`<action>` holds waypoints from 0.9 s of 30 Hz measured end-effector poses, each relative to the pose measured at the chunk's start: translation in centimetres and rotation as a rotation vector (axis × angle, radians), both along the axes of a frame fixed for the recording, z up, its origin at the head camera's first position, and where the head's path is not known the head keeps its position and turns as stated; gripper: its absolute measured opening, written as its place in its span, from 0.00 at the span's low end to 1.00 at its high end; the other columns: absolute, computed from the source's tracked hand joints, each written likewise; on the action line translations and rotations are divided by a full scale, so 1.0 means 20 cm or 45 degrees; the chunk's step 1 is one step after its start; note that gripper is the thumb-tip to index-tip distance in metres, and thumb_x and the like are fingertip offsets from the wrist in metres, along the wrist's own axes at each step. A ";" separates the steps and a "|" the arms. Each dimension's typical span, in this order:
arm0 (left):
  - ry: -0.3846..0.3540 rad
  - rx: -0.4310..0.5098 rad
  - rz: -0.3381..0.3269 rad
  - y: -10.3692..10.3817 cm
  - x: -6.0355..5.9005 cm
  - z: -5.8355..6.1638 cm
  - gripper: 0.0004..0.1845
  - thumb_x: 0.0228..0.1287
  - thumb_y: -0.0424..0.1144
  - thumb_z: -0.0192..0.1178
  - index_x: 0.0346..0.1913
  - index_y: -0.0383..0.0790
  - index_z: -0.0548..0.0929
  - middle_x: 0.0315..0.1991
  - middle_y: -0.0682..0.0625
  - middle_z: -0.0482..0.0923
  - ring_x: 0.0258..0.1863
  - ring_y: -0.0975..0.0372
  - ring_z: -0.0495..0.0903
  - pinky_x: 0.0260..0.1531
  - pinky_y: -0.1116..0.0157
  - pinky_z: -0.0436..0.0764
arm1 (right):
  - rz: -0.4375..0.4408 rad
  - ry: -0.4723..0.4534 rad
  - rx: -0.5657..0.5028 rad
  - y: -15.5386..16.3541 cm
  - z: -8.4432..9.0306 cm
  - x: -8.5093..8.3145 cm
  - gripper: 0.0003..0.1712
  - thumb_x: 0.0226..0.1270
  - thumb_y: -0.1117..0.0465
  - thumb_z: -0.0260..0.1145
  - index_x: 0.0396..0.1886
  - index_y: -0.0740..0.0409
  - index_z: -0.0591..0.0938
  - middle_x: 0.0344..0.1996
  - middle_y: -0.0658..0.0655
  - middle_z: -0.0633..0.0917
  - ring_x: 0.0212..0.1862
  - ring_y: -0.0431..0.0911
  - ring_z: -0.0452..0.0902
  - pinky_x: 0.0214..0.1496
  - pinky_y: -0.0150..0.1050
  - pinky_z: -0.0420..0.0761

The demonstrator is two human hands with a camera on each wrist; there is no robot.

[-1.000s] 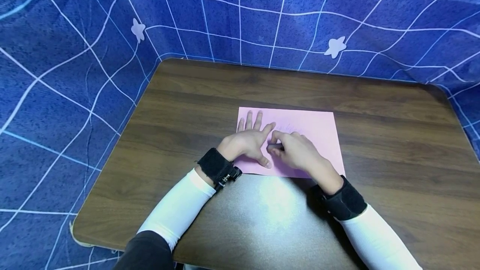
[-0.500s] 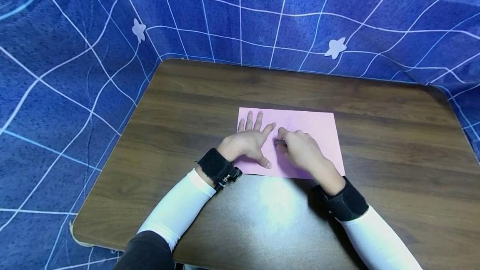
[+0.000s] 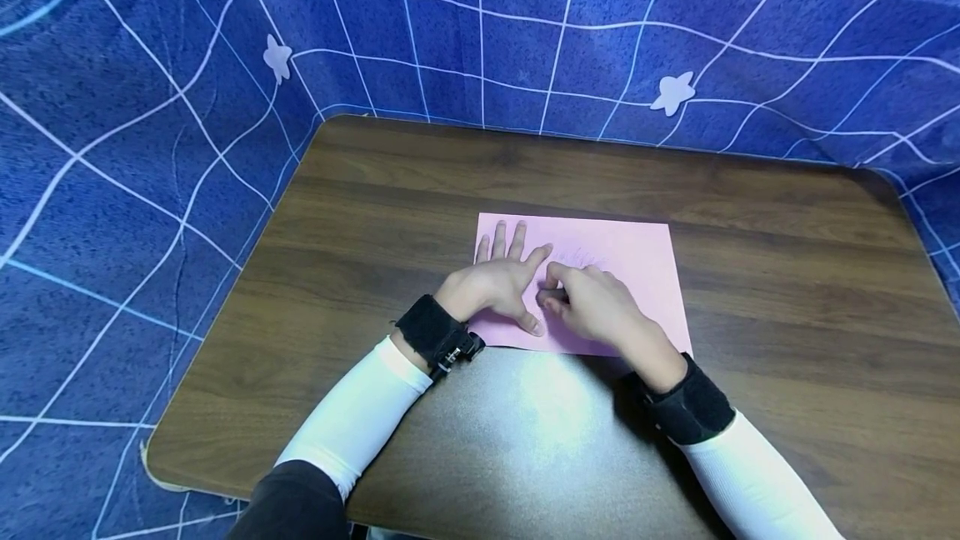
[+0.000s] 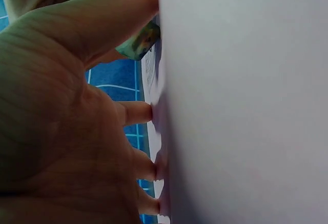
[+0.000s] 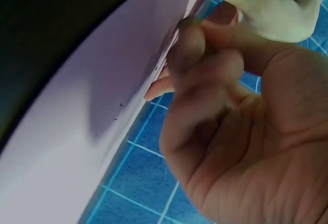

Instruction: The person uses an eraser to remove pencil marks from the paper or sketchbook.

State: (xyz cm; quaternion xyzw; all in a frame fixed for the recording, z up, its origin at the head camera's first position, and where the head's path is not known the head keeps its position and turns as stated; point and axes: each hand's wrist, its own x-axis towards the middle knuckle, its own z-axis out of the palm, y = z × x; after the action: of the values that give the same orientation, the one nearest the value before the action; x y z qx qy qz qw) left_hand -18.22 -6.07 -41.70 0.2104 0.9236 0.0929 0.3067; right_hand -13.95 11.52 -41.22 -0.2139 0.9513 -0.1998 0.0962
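Observation:
A pink sheet of paper (image 3: 637,273) lies on the table with faint scribbled lines on its upper middle part. My left hand (image 3: 495,283) rests on the left side of the sheet, fingers spread and fingertips touching it. To its right, my right hand (image 3: 600,307) pinches a small eraser (image 3: 553,295) against the paper with curled fingers. In the left wrist view one squared, greenish patterned end of the eraser (image 4: 139,42) shows beyond the left thumb. Fingers cover most of it in the right wrist view, where a few dark specks (image 5: 121,104) dot the paper.
The brown wood-grain table (image 3: 375,215) extends around the sheet, its rounded left corner near a blue curtain (image 3: 450,40) with white lines and star shapes. Black wrist straps with cameras sit on both wrists (image 3: 435,332).
My right hand shifted a little right and up with the eraser, then came back left towards the left thumb. The left hand and the sheet stay in place.

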 end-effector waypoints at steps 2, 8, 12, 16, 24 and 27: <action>0.002 -0.007 -0.006 0.00 0.00 0.00 0.72 0.44 0.66 0.77 0.84 0.59 0.37 0.80 0.37 0.13 0.78 0.39 0.15 0.78 0.39 0.26 | -0.068 -0.019 0.053 0.01 0.00 -0.01 0.07 0.68 0.53 0.71 0.38 0.47 0.83 0.24 0.49 0.86 0.26 0.47 0.77 0.27 0.45 0.76; 0.004 -0.023 -0.005 0.00 0.00 -0.01 0.72 0.44 0.68 0.76 0.84 0.60 0.37 0.80 0.38 0.13 0.78 0.39 0.14 0.77 0.39 0.25 | -0.201 -0.039 0.144 0.06 0.02 -0.04 0.07 0.69 0.52 0.69 0.37 0.49 0.82 0.25 0.53 0.85 0.29 0.53 0.79 0.26 0.48 0.76; 0.000 -0.018 0.008 0.00 0.00 -0.01 0.72 0.43 0.68 0.77 0.84 0.61 0.37 0.80 0.39 0.12 0.78 0.39 0.13 0.77 0.39 0.25 | -0.272 -0.064 0.165 0.15 0.04 -0.08 0.08 0.69 0.51 0.67 0.38 0.50 0.82 0.30 0.56 0.87 0.35 0.58 0.83 0.29 0.51 0.77; -0.006 -0.010 0.013 0.00 0.00 0.00 0.72 0.43 0.67 0.77 0.84 0.61 0.38 0.80 0.39 0.12 0.77 0.40 0.12 0.77 0.40 0.24 | -0.307 -0.111 0.178 0.23 0.05 -0.11 0.10 0.70 0.49 0.67 0.40 0.49 0.83 0.37 0.59 0.89 0.42 0.59 0.83 0.33 0.54 0.78; -0.004 0.006 0.011 0.00 0.00 0.00 0.71 0.43 0.66 0.77 0.84 0.61 0.39 0.80 0.40 0.12 0.77 0.40 0.12 0.77 0.40 0.23 | -0.324 -0.176 0.213 0.32 0.07 -0.14 0.11 0.70 0.48 0.66 0.44 0.49 0.83 0.37 0.57 0.88 0.42 0.56 0.81 0.34 0.54 0.78; -0.006 0.003 0.012 0.00 0.00 0.00 0.71 0.44 0.66 0.77 0.84 0.61 0.39 0.80 0.40 0.12 0.77 0.40 0.12 0.77 0.40 0.24 | -0.300 -0.158 0.248 0.30 0.08 -0.13 0.10 0.70 0.51 0.64 0.42 0.51 0.82 0.37 0.59 0.87 0.41 0.57 0.81 0.34 0.55 0.78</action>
State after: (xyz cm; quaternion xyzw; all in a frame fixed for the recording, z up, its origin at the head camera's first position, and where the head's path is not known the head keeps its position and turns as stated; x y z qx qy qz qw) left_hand -18.16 -6.02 -41.76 0.2061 0.9238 0.0960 0.3081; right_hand -16.48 17.53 -39.61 -0.0779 0.9769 -0.1294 0.1511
